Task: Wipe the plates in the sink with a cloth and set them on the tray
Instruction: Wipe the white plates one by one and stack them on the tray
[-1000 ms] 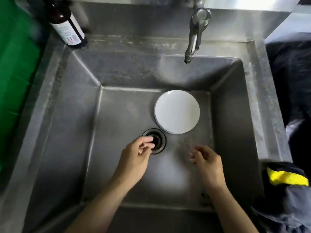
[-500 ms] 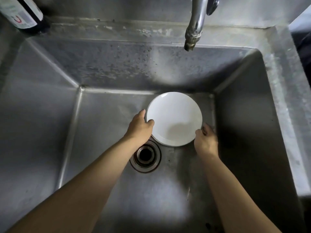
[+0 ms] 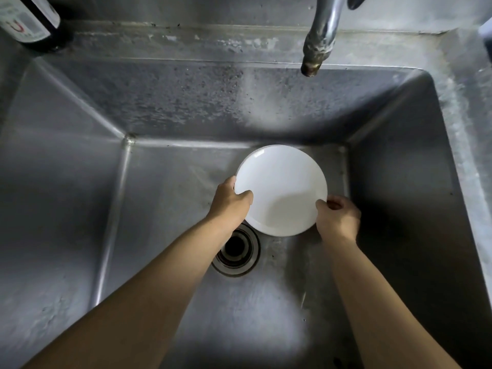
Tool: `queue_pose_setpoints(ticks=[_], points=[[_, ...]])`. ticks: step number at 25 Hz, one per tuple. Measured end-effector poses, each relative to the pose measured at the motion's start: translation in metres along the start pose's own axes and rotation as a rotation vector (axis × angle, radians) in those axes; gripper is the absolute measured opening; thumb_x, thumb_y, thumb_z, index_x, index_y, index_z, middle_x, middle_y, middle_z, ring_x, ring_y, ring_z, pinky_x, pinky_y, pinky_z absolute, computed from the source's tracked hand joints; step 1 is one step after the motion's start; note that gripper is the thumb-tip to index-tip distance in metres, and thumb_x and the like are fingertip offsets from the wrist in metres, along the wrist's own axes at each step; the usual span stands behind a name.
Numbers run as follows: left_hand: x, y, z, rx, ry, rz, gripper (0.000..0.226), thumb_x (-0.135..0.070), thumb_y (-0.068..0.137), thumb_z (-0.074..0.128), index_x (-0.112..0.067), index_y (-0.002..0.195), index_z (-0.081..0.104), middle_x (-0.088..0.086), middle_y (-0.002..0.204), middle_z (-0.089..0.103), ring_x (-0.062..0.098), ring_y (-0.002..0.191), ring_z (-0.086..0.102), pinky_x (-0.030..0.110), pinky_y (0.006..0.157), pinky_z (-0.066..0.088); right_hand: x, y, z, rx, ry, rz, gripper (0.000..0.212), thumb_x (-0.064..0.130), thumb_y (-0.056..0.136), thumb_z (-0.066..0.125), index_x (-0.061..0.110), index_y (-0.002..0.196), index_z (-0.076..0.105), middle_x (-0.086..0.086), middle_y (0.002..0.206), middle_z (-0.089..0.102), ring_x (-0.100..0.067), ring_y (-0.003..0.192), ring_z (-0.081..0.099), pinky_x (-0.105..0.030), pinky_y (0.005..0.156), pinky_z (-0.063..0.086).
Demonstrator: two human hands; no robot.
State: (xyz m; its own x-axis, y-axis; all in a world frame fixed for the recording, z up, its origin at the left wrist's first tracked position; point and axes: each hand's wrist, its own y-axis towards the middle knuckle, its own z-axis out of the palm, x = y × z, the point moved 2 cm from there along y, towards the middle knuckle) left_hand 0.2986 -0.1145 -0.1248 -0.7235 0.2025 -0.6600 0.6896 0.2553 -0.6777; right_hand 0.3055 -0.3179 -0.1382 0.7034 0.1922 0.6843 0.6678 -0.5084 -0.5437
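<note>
Where both hands hung empty a second before, left hand (image 3: 231,198) and right hand (image 3: 336,215) now pinched the plate (image 3: 281,190) rim, fingers curled; plate barely moved. Pickup was likely starting; no cloth seen.

bottle (image 3: 29,22) label: white, with a red U-shaped mark, partly cut off by the frame edge
small print on the label: rows of dark text, too blurred to read

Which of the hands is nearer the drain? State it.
Left. The left hand grips the plate's left rim just above the drain; the right hand holds the right rim, farther off to the side.
</note>
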Motion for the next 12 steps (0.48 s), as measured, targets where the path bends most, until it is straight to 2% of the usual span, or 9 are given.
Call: queue_pose_setpoints(ticks=[3, 6, 8, 10, 12], points=[[0.000, 0.001, -0.002, 0.001, -0.091, -0.056, 0.047, -0.020, 0.063, 0.052, -0.019, 0.109, 0.062, 0.000, 0.101, 0.070, 0.025, 0.097, 0.067, 0.047, 0.088, 0.059, -0.005, 0.000, 0.002, -0.041, 0.012, -0.006, 0.023, 0.007, 0.098, 0.062, 0.012, 0.119, 0.066, 0.010, 0.089, 0.061, -0.006, 0.078, 0.057, -0.020, 0.062, 0.042], [0.002, -0.005, -0.004, 0.010, -0.128, -0.059, 0.040, -0.011, 0.073, 0.056, -0.019, 0.112, 0.062, -0.002, 0.103, 0.070, 0.023, 0.098, 0.065, 0.047, 0.090, 0.058, -0.010, -0.005, 0.000, -0.036, 0.049, -0.015, 0.020, 0.007, 0.098, 0.061, 0.013, 0.116, 0.066, 0.014, 0.086, 0.059, 0.002, 0.076, 0.054, -0.019, 0.063, 0.042], [0.005, -0.013, -0.010, -0.008, -0.157, -0.055, 0.044, -0.015, 0.066, 0.056, -0.021, 0.110, 0.062, -0.003, 0.104, 0.071, 0.022, 0.100, 0.067, 0.051, 0.091, 0.058, -0.010, -0.014, -0.004, -0.028, 0.061, -0.024, 0.019, 0.008, 0.099, 0.060, 0.016, 0.115, 0.065, 0.014, 0.089, 0.059, 0.001, 0.078, 0.054, -0.016, 0.062, 0.041], [0.007, -0.029, -0.019, -0.028, -0.183, -0.042, 0.053, -0.018, 0.060, 0.054, -0.023, 0.112, 0.063, -0.005, 0.105, 0.071, 0.022, 0.100, 0.068, 0.055, 0.088, 0.058, -0.007, -0.028, -0.011, -0.013, 0.071, -0.034, 0.019, 0.009, 0.099, 0.060, 0.017, 0.116, 0.063, 0.013, 0.091, 0.060, 0.000, 0.081, 0.055, -0.016, 0.064, 0.043], [0.008, -0.050, -0.031, -0.054, -0.200, -0.038, 0.059, -0.018, 0.059, 0.053, -0.023, 0.117, 0.062, -0.001, 0.105, 0.071, 0.023, 0.097, 0.069, 0.056, 0.086, 0.059, -0.002, -0.049, -0.022, 0.013, 0.082, -0.040, 0.020, 0.010, 0.100, 0.061, 0.016, 0.118, 0.063, 0.012, 0.093, 0.063, -0.001, 0.083, 0.059, -0.023, 0.075, 0.052]])
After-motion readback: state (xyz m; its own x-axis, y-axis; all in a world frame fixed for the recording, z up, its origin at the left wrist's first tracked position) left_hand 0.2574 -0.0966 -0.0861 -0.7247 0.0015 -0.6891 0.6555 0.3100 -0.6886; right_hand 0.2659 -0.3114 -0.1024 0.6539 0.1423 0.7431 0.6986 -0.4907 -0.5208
